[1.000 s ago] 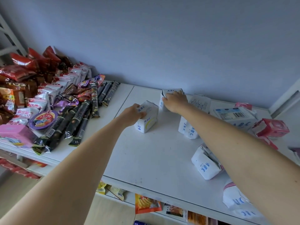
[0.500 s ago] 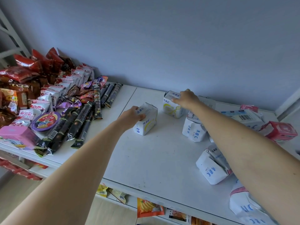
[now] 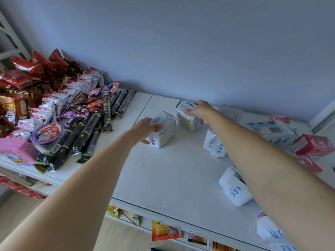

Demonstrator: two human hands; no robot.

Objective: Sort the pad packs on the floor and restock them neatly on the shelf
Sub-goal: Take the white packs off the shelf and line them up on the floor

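Observation:
Two white pad packs with blue "ABC" print stand on the white shelf top. My left hand grips the nearer pack from its left side, thumb low and fingers over the top. A little further back, my right hand grips the second pack from the right, close to the wall. More white packs lie loose to the right: one beside my right forearm, one on its side, one at the front edge. Red pad packs lie at the far right.
A heap of snack bags, dark stick packs and a purple round tub fills the shelf's left half. A white box with a barcode lies at the back right. Lower shelves hold more snacks. A grey wall closes the back.
Both packs sit a little further left and closer together. My right hand has shifted on the rear pack, now holding its right side. The view has tilted slightly.

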